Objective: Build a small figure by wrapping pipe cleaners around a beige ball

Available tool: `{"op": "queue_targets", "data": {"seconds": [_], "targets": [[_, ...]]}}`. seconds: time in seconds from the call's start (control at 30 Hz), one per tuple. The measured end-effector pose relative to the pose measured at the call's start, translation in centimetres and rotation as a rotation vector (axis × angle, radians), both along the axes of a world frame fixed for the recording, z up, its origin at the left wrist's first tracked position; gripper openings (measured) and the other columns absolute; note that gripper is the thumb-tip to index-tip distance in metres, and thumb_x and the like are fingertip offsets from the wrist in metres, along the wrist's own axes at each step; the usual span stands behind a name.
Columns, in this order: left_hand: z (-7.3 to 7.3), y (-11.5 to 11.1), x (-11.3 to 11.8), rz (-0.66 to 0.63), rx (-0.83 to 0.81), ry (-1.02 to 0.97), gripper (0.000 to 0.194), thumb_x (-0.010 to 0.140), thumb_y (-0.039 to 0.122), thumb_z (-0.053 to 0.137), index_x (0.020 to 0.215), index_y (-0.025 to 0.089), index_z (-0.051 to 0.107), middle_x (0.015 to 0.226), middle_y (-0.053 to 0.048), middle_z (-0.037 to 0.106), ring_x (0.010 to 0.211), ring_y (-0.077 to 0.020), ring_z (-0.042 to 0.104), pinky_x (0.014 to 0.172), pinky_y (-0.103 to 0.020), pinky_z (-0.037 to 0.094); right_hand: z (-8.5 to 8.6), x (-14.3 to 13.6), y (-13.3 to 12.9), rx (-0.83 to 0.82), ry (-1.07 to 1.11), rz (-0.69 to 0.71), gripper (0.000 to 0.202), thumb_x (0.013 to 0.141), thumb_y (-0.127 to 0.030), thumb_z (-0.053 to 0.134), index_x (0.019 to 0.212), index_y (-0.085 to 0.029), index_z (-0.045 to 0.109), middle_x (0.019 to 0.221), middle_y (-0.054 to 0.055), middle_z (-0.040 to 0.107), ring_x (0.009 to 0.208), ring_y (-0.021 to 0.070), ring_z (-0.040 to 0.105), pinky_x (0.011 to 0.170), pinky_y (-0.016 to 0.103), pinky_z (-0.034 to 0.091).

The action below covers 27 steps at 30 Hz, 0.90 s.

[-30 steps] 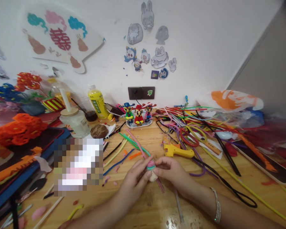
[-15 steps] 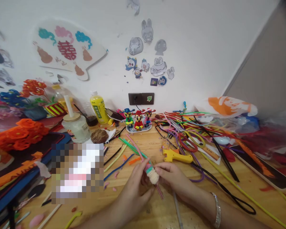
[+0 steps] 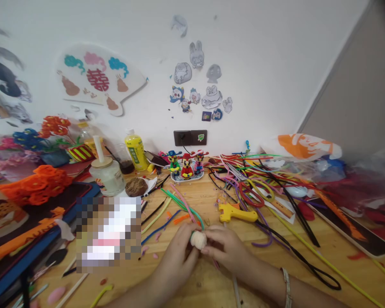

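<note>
A cream wound coil of what looks like pipe cleaner sits between my hands, its rounded end turned towards me. Green pipe cleaners and pink ones run from it away across the table. My left hand is closed around its left side, thumb below. On the other side, the fingers and thumb of my right hand pinch the coil. A short pink end pokes out beneath my right hand. The coil's far side and some fingertips are hidden.
A yellow glue gun with a black cord lies just beyond my right hand. Scissors rest among many loose pipe cleaners at right. Small figures on a tray stand at the back, with a yellow bottle and a glass jar further left.
The coil has been tipped so its cream end faces me; the turquoise and pink bands are now mostly hidden. Both hands stay on it. The camera view has shifted slightly.
</note>
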<state>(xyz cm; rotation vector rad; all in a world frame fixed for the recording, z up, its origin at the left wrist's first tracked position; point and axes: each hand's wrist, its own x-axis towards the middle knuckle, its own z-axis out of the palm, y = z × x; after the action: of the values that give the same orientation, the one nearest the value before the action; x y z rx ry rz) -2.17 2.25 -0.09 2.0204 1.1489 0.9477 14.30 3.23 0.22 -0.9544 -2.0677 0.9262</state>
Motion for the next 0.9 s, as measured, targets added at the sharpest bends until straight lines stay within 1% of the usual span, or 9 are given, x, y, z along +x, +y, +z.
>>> {"op": "queue_targets", "data": {"seconds": [0.13, 0.27, 0.37, 0.47, 0.57, 0.63, 0.77, 0.83, 0.9], "targets": [[-0.5, 0.0, -0.1, -0.009, 0.026, 0.011, 0.026, 0.076, 0.012, 0.049, 0.101, 0.019, 0.052, 0.094, -0.007, 0.059, 0.088, -0.0199, 0.055, 0.08, -0.034, 0.044, 0.4, 0.7, -0.1, 0.218, -0.162, -0.008, 0.033, 0.089, -0.033, 0.039, 0.071, -0.015, 0.06, 0.067, 0.003, 0.054, 0.065, 0.015, 0.049, 0.059, 0.024, 0.037], [-0.5, -0.2, -0.1, -0.01, 0.025, 0.01, 0.03, 0.076, 0.012, 0.049, 0.105, 0.02, 0.053, 0.095, -0.007, 0.062, 0.09, -0.0198, 0.056, 0.082, -0.034, 0.045, 0.3, 0.7, -0.5, 0.392, -0.28, -0.026, 0.039, 0.091, -0.03, 0.029, 0.066, -0.017, 0.056, 0.067, 0.004, 0.054, 0.063, 0.0161, 0.047, 0.057, 0.026, 0.034], [-0.2, -0.3, -0.1, 0.011, 0.021, 0.013, 0.033, 0.075, 0.01, 0.049, 0.107, 0.02, 0.053, 0.097, -0.007, 0.063, 0.092, -0.0198, 0.057, 0.084, -0.034, 0.044, 0.0, 0.8, -0.4, 0.309, -0.127, -0.118, 0.035, 0.088, -0.03, 0.036, 0.058, -0.018, 0.051, 0.059, 0.001, 0.05, 0.058, 0.0149, 0.044, 0.054, 0.026, 0.032], [0.1, -0.3, -0.1, 0.038, 0.005, 0.031, 0.033, 0.075, 0.01, 0.048, 0.106, 0.02, 0.055, 0.096, -0.007, 0.063, 0.09, -0.0201, 0.058, 0.082, -0.034, 0.045, 0.0, 1.6, 0.6, 0.192, 0.081, -0.329, 0.036, 0.088, -0.033, 0.035, 0.056, -0.019, 0.046, 0.055, -0.001, 0.045, 0.054, 0.0142, 0.043, 0.053, 0.025, 0.033], [0.3, -0.2, -0.2, 0.088, 0.004, 0.039, 0.036, 0.073, 0.008, 0.046, 0.106, 0.019, 0.056, 0.097, -0.007, 0.064, 0.091, -0.0205, 0.058, 0.081, -0.033, 0.046, 0.0, 3.0, 2.2, 0.161, 0.165, -0.479, 0.036, 0.091, -0.032, 0.026, 0.069, -0.018, 0.051, 0.064, 0.002, 0.05, 0.062, 0.0164, 0.047, 0.057, 0.027, 0.037], [0.4, -0.2, -0.2, 0.11, 0.008, 0.043, 0.039, 0.071, 0.006, 0.045, 0.106, 0.018, 0.057, 0.096, -0.007, 0.064, 0.09, -0.0204, 0.059, 0.08, -0.032, 0.047, -0.1, 3.6, 2.9, 0.143, 0.199, -0.511, 0.026, 0.089, -0.032, 0.032, 0.083, -0.017, 0.053, 0.077, 0.005, 0.055, 0.072, 0.0179, 0.051, 0.062, 0.027, 0.04], [0.4, -0.3, 0.0, 0.12, 0.009, 0.065, 0.041, 0.07, 0.005, 0.045, 0.106, 0.018, 0.058, 0.087, -0.006, 0.066, 0.088, -0.021, 0.06, 0.078, -0.032, 0.048, -0.4, 2.8, 2.3, 0.104, 0.145, -0.357, 0.021, 0.08, -0.03, 0.051, 0.097, -0.019, 0.057, 0.087, 0.004, 0.06, 0.077, 0.018, 0.056, 0.066, 0.027, 0.045], [0.4, -0.4, 0.1, 0.112, 0.009, 0.078, 0.04, 0.071, 0.007, 0.047, 0.108, 0.019, 0.058, 0.083, -0.005, 0.066, 0.089, -0.0213, 0.06, 0.08, -0.033, 0.047, -0.3, 1.9, 1.2, 0.117, -0.007, -0.208, 0.024, 0.076, -0.029, 0.059, 0.097, -0.019, 0.06, 0.086, 0.005, 0.063, 0.075, 0.0185, 0.056, 0.067, 0.029, 0.044], [0.3, -0.4, 0.1, 0.103, 0.013, 0.084, 0.038, 0.073, 0.01, 0.049, 0.108, 0.02, 0.058, 0.084, -0.005, 0.067, 0.09, -0.0214, 0.06, 0.083, -0.035, 0.047, -0.1, 1.0, 0.3, 0.164, -0.126, -0.154, 0.022, 0.075, -0.027, 0.061, 0.096, -0.019, 0.062, 0.086, 0.006, 0.064, 0.077, 0.0197, 0.056, 0.069, 0.03, 0.043]]}}
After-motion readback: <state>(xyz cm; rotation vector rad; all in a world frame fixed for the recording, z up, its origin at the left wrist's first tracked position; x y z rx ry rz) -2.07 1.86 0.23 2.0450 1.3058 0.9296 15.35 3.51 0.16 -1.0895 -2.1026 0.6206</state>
